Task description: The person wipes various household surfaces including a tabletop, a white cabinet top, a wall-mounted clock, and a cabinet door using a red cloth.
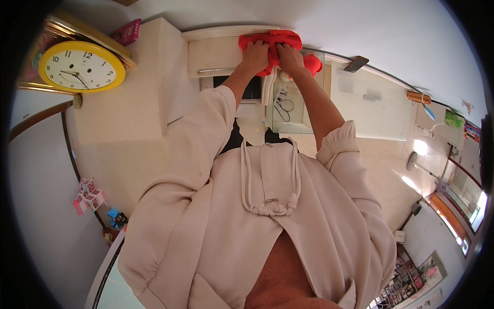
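Both arms reach out ahead of me over a cream cabinet [214,54]. My left hand [255,56] has its fingers curled into a bunched red cloth [287,36]. Beside it, my right hand [290,58] grips the same cloth, with its fingertips partly hidden in the folds. The cloth lies spread and wrinkled on the cabinet's top end by the wall. Just right of my right wrist is another red item [312,65], partly covered by the arm, so I cannot tell what it is.
Below the right forearm, a glass-sided case [301,116] holds a dark cable [285,110]. A dark phone-like object [356,63] is near the wall. At left, a yellow-rimmed clock [82,66] and a pink packet [127,33] sit by a cream cabinet block [127,100].
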The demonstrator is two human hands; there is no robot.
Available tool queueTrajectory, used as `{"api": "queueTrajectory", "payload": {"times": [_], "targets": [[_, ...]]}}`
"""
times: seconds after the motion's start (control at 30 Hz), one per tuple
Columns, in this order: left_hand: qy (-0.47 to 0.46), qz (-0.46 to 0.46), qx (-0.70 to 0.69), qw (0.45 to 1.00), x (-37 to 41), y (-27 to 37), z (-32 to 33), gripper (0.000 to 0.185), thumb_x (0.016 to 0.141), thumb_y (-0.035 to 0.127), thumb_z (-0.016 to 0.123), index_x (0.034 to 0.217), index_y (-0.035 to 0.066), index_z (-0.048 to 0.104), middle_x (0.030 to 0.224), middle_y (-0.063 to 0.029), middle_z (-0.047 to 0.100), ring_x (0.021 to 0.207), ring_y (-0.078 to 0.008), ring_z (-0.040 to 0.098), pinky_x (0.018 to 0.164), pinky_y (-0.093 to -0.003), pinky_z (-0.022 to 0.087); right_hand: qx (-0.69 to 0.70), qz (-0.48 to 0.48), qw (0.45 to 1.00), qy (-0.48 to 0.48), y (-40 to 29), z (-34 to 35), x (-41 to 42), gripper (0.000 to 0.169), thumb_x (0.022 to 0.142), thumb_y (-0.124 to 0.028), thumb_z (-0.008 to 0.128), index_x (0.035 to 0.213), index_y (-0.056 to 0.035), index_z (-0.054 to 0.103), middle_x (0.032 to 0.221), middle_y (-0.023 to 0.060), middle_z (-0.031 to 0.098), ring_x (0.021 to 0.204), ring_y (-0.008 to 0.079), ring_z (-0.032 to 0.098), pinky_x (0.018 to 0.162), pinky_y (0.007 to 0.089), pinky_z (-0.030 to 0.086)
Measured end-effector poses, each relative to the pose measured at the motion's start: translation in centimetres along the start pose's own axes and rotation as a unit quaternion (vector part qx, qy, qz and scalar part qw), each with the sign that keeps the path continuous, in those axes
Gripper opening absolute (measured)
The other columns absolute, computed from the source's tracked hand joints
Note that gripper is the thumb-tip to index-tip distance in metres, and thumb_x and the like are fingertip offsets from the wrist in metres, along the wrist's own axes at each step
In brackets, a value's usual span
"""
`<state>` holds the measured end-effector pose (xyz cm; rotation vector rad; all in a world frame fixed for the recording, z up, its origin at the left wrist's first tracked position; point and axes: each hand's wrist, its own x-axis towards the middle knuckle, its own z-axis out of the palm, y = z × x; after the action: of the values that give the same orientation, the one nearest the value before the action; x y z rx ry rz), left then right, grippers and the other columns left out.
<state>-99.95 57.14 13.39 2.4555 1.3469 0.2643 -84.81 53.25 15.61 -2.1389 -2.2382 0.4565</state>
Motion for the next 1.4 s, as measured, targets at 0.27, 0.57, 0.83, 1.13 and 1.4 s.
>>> {"api": "queueTrajectory", "payload": {"times": [0.27,0.57,0.83,1.13,1.4], "targets": [[-0.078,0.019,0.056,0.995,-3.1,1.7,-0.9,0.021,0.075,0.01,0.06,0.092,0.008,0.071,0.093,-0.0111,0.066,0.09,-0.0349,0.06,0.08,-0.0434,0.051,-0.02,-0.067,0.997,-0.012,-0.6,1.2,-4.5,0.024,0.087,-0.01,0.051,0.11,-0.0042,0.059,0.104,0.0187,0.062,0.094,0.0371,0.063,0.076,0.0474,0.054],[-0.027,0.003,0.072,0.997,-6.1,3.4,-0.3,0.013,0.073,0.011,0.064,0.085,0.008,0.07,0.093,-0.0104,0.068,0.089,-0.0333,0.06,0.071,-0.0422,0.054,0.016,-0.05,0.998,0.023,-2.2,1.2,-6.5,0.02,0.085,-0.009,0.053,0.103,-0.0044,0.061,0.101,0.0168,0.059,0.091,0.0356,0.063,0.07,0.0496,0.053],[-0.062,-0.034,0.056,0.996,-1.5,2.3,-0.3,0.015,0.078,0.015,0.062,0.086,0.008,0.073,0.095,-0.0113,0.07,0.093,-0.0332,0.061,0.077,-0.0417,0.054,-0.039,-0.065,0.997,-0.01,-1.2,1.0,-0.8,0.015,0.085,-0.01,0.053,0.097,-0.0041,0.061,0.103,0.0174,0.06,0.091,0.0371,0.064,0.074,0.0496,0.054],[-0.063,-0.036,0.069,0.995,-0.6,0.5,-0.6,0.021,0.077,0.016,0.063,0.094,0.006,0.071,0.109,-0.012,0.063,0.103,-0.0331,0.057,0.079,-0.0436,0.055,-0.066,-0.04,0.997,-0.001,-1.7,1.0,1.0,0.017,0.085,-0.009,0.053,0.098,-0.0043,0.064,0.106,0.0168,0.061,0.09,0.036,0.065,0.075,0.048,0.054],[-0.12,-0.036,0.067,0.99,-2.0,-0.4,-2.2,0.023,0.081,0.017,0.061,0.098,0.005,0.071,0.111,-0.0123,0.063,0.105,-0.0331,0.057,0.081,-0.0413,0.054,-0.07,-0.109,0.992,-0.001,-2.7,0.9,1.3,0.018,0.084,-0.009,0.053,0.094,-0.0058,0.067,0.105,0.0167,0.061,0.088,0.0353,0.065,0.075,0.0467,0.054]]}}
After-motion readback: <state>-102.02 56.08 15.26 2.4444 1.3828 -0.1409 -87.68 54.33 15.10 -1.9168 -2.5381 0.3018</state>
